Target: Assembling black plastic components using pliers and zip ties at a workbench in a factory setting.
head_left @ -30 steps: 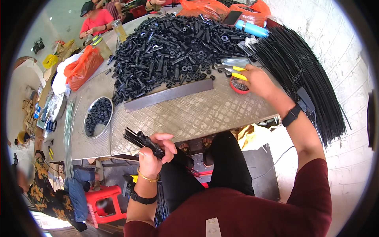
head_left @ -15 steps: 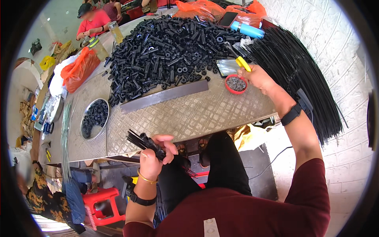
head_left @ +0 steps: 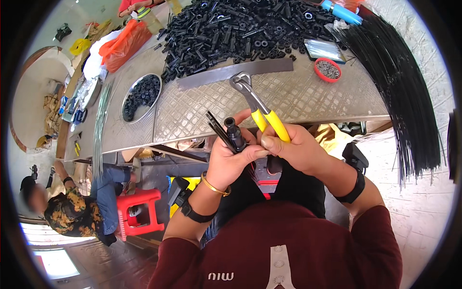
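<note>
Yellow-handled pliers (head_left: 276, 125) are gripped in the right hand (head_left: 294, 148), tilted toward eleven o'clock; a black tube (head_left: 235, 136) and thin rods (head_left: 216, 124) are held in the left hand (head_left: 230, 163). Black parts (head_left: 236, 36) are heaped at twelve.

One left hand (head_left: 228, 161) and one right hand (head_left: 294, 150) make two, with one pair of yellow-handled pliers (head_left: 278, 127) and one black tube (head_left: 235, 136) held. Several thin black rods (head_left: 216, 125) sit beside the tube, their exact number hidden. The tabletop (head_left: 202, 111) carries one metal bar (head_left: 211, 78), one round bowl (head_left: 144, 110) and one red dish (head_left: 317, 73); black parts (head_left: 231, 33) in its one heap are too many to count. Also visible are one blue bottle (head_left: 342, 12), one red stool (head_left: 139, 198) and two other people (head_left: 72, 212).
</note>
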### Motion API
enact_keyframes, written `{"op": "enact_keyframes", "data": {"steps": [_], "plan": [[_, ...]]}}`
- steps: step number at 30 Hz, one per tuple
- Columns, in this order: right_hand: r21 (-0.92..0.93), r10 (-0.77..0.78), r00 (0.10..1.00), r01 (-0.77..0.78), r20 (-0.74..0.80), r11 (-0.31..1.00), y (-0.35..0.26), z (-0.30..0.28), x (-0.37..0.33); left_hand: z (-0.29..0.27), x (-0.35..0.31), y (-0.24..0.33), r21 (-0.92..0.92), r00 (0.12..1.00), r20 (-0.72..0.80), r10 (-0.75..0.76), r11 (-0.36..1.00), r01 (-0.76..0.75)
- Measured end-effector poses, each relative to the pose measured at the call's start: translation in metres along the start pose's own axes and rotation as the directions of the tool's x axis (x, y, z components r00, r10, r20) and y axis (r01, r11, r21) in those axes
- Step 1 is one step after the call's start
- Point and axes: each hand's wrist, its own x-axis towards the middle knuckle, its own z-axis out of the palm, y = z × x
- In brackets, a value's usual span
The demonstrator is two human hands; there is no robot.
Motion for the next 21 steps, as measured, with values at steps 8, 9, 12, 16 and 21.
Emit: {"op": "enact_keyframes", "data": {"steps": [8,9,12,16,21], "plan": [[-0.582,-0.374,0.914,0.219,-0.160,0.783,0.007,0.019,-0.006,0.000,-0.010,-0.007,0.043,0.982,-0.152,0.111,0.993,-0.105],[-0.657,-0.457,0.880,0.269,-0.129,0.704,0.006,0.019,-0.007,-0.002,-0.010,-0.009,0.026,0.978,-0.163,0.128,0.992,-0.126],[-0.726,-0.439,0.896,0.256,-0.070,0.639,0.000,0.019,-0.013,-0.006,-0.010,-0.011,0.028,0.969,-0.202,0.140,0.990,-0.137],[-0.730,-0.407,0.913,0.257,-0.031,0.633,-0.005,0.020,-0.017,-0.008,-0.012,-0.014,-0.058,0.972,-0.215,0.092,0.993,-0.107],[-0.629,-0.301,0.950,0.183,-0.085,0.755,0.001,0.018,-0.015,-0.010,-0.011,-0.017,0.105,0.987,-0.095,0.130,0.987,-0.120]]}}
